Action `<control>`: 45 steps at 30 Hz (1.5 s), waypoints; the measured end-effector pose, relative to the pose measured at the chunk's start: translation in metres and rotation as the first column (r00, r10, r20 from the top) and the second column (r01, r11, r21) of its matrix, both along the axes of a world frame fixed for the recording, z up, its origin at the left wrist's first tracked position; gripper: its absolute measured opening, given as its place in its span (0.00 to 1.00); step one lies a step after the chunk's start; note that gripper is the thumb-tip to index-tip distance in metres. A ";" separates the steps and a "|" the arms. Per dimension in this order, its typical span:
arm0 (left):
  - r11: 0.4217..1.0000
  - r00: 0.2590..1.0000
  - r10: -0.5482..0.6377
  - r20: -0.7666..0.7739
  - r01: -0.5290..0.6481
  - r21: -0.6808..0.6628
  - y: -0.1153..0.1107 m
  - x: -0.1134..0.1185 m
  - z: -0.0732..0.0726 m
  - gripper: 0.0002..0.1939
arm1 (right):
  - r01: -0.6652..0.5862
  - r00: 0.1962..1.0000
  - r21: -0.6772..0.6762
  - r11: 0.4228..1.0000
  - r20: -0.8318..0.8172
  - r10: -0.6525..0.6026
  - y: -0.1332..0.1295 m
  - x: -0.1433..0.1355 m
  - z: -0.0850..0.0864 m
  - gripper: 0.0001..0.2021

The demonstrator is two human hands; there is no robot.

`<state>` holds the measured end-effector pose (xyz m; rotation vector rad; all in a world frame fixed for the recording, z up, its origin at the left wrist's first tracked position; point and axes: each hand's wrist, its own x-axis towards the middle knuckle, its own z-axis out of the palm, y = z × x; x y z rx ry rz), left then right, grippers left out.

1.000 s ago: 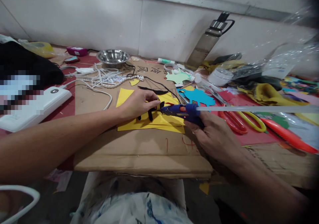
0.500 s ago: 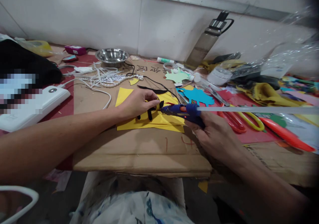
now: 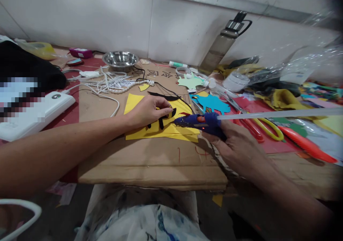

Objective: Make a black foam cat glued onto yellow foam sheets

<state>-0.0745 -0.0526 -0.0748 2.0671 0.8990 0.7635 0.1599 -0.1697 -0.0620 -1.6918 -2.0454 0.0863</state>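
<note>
My right hand (image 3: 234, 144) is wrapped round the handle of a blue hot glue gun (image 3: 197, 122), and a long translucent glue stick (image 3: 281, 114) sticks out of its back end. The nozzle points left, close to the fingertips of my left hand (image 3: 152, 109). Those fingers pinch a small black and yellow paper cutout (image 3: 161, 122), partly hidden by the hand. Under it lie sheets of yellow paper (image 3: 136, 133) on a cardboard board (image 3: 112, 162). A curved black strip (image 3: 163, 96) rests just behind the left hand.
Behind stand a steel bowl (image 3: 120, 60) and a leaning water bottle (image 3: 219, 48). To the right lie a blue paper cutout (image 3: 211, 103), scissors (image 3: 270, 130) and an orange-red utility knife (image 3: 308, 144). A white power bank (image 3: 57, 107) with a cable is at left. A black cord (image 3: 173, 90) crosses the board.
The glue gun and my right hand have shifted slightly right, drawing the nozzle a little back from the cutout; the rear of the glue stick has tilted up. My left hand stays nearly still.
</note>
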 end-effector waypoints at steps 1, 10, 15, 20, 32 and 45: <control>1.000 1.000 -0.006 0.005 0.006 0.002 0.000 0.000 0.000 0.09 | 0.004 1.000 0.003 1.000 0.005 -0.004 0.000 -0.001 0.000 0.10; 0.999 1.000 -0.018 0.002 0.018 0.031 -0.001 -0.001 -0.001 0.11 | -0.019 0.998 0.069 0.997 0.064 0.015 0.001 -0.008 0.003 0.10; 0.999 1.000 -0.024 0.007 0.024 0.031 -0.001 -0.001 0.000 0.11 | -0.001 0.998 0.052 0.999 0.059 -0.002 0.000 -0.007 0.003 0.11; 1.000 1.000 -0.022 0.001 0.022 0.011 -0.003 -0.001 0.002 0.11 | 0.021 0.998 0.037 0.999 0.065 -0.023 -0.001 -0.005 0.001 0.11; 0.998 0.999 -0.025 -0.033 0.023 -0.066 -0.006 -0.003 0.003 0.13 | 0.020 0.999 -0.005 1.000 0.033 -0.019 -0.005 -0.006 0.004 0.09; 0.997 0.997 -0.074 -0.038 0.074 0.017 -0.004 -0.005 0.002 0.08 | -0.016 0.999 0.036 0.999 0.045 0.014 -0.010 -0.004 0.001 0.09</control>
